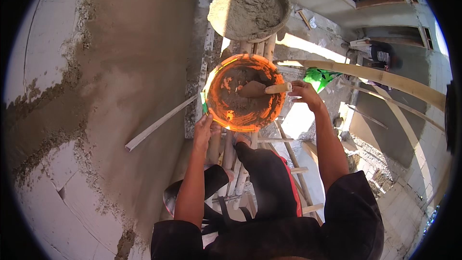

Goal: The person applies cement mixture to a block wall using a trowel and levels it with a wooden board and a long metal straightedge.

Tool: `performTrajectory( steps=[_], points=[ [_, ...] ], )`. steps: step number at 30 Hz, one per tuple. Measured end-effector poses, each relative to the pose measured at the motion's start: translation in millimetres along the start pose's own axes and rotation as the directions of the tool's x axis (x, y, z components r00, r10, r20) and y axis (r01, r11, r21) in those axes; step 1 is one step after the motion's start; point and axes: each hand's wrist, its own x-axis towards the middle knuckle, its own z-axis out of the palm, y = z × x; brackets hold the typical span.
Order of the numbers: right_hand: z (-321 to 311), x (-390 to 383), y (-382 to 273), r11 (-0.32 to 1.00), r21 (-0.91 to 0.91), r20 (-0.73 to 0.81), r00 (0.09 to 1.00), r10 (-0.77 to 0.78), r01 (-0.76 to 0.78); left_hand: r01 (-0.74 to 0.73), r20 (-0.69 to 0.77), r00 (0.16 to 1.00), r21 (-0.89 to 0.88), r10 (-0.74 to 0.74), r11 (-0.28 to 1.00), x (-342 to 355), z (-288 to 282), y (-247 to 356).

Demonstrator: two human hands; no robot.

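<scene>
An orange bucket (pixel 275 110), its inside smeared with wet mortar, stands in front of me on the scaffold. My left hand (pixel 204 131) grips its near-left rim beside a small green piece. Inside the bucket lies a trowel (pixel 278 88); its wooden handle points right, and mortar coats its blade. At the handle's end is my right hand (pixel 308 95), with thumb and fingers apart and not wrapped round it. Beyond the bucket, a wide tub (pixel 284 7) holds grey mortar (pixel 250 9).
A partly plastered wall (pixel 139 53) rises on the left, with a wooden batten (pixel 161 123) leaning near it. Bamboo poles (pixel 385 78) cross on the right, by a green bag (pixel 318 78). Below are scaffold rungs (pixel 299 170). Another person (pixel 382 55) is far right.
</scene>
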Motion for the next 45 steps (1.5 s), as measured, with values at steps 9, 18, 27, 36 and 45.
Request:
performTrajectory(
  steps=[9, 18, 27, 36, 45],
  points=[
    [-6, 87, -27, 0.866, 0.222, -0.461, 0.831, -0.312, 0.448, -0.262, 0.184, 0.96, 0.305, 0.213, 0.915, 30, -13, 49],
    [24, 27, 19, 0.708, -0.041, -0.826, 0.375, -0.421, 0.705, -0.485, 0.279, 0.844, 0.761, 0.457, 0.431, 79, 8, 132],
    [176, -228, -47, 0.185, -0.401, 0.288, 0.315, -0.905, 0.897, -0.759, 0.224, 0.568, 0.513, 0.792, 0.4, -22, 10, 160],
    [216, -242, -13, 0.052, -0.656, 0.529, 0.508, -0.679, 0.753, -0.645, 0.687, -0.303, -0.658, 0.66, 0.389, -194, 6, 120],
    [288, -246, -53, -0.332, -0.633, 0.711, 0.356, -0.606, 0.7, -0.468, 0.858, -0.417, -0.485, 0.3, 0.739, -302, 13, 112]
  ],
)
